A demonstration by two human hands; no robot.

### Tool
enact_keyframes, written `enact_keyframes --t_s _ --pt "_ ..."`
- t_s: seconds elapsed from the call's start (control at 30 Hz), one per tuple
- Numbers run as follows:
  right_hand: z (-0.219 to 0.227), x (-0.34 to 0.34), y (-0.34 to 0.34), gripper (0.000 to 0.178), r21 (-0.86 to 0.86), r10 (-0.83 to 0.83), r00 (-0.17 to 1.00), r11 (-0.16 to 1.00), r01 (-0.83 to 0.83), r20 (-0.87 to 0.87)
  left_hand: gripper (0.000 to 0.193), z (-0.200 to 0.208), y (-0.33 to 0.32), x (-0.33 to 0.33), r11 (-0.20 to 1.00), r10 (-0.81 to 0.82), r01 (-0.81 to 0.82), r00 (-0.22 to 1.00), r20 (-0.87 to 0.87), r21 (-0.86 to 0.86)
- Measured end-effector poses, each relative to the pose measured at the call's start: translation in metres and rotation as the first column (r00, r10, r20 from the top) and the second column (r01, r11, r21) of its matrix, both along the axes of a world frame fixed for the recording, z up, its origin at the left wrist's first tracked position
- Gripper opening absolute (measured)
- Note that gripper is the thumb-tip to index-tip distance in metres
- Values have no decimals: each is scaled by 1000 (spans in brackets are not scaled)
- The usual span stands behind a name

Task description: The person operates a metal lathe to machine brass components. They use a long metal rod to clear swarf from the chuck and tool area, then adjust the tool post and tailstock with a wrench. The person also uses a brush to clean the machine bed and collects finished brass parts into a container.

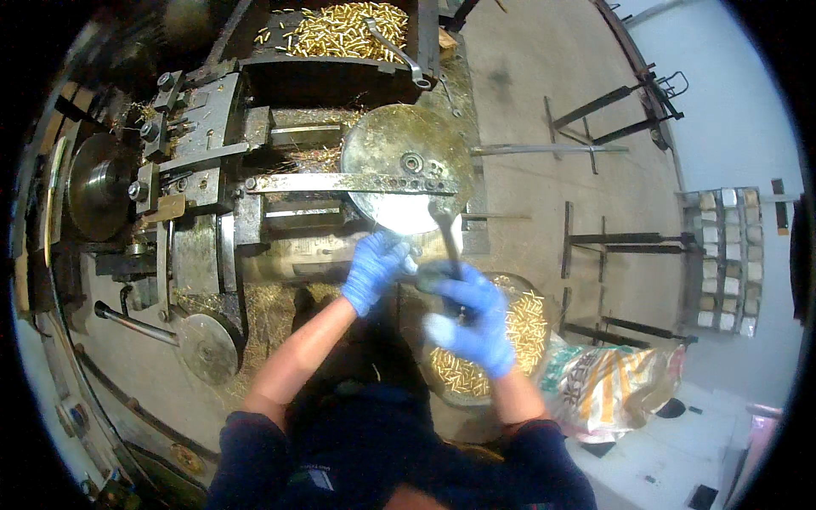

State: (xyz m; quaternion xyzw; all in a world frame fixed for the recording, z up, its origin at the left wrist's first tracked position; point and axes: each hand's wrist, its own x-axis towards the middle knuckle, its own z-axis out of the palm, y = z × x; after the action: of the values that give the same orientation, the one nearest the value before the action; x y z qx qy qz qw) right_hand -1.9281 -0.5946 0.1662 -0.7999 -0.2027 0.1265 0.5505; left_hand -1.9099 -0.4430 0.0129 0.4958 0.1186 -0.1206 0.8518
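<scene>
My left hand [372, 274], in a blue glove, is closed just in front of the machine's round metal disc [398, 140]. Its fingers meet on something too small and blurred to name. To its right, my right hand [480, 319], also blue-gloved and smeared by motion, has its fingers curled at a dark tool with a rod-like shaft [448, 234]. The tool's lower end looks thick and dark, between the two hands. A flat bar with a row of holes [348, 183] crosses the disc. Beneath my right hand sits a round tub [459, 398] of small brass-coloured pieces [529, 331].
A dark metal tray [327, 81] at the far side holds more brass pieces, with a spanner [399, 55] over its rim. A printed woven sack [608, 382] lies at right. Black metal stands [625, 238] rise beyond it. A round wheel [208, 348] sits at lower left.
</scene>
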Motion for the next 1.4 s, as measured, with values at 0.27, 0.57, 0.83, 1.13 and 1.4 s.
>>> enact_keyframes --t_s 0.27,0.57,0.83,1.13,1.4 --pt "14 23 -18 23 -222 -21 974 972 72 228 20 8 1 3 994 3 -4 1000 -9 -113" --pt "-1 31 -13 33 379 101 972 925 -13 -212 23 19 9 5 996 -76 73 995 -60 -53" --pt "37 34 -27 69 788 352 929 601 -131 -114 24 15 9 5 997 -73 72 997 -21 -34" --pt "35 -11 -58 47 817 484 869 538 -207 -98 20 20 4 3 998 -39 40 999 6 -50" --pt "37 -45 -77 33 522 -136 982 833 184 -130 18 23 0 4 1000 -25 25 1000 -18 16"
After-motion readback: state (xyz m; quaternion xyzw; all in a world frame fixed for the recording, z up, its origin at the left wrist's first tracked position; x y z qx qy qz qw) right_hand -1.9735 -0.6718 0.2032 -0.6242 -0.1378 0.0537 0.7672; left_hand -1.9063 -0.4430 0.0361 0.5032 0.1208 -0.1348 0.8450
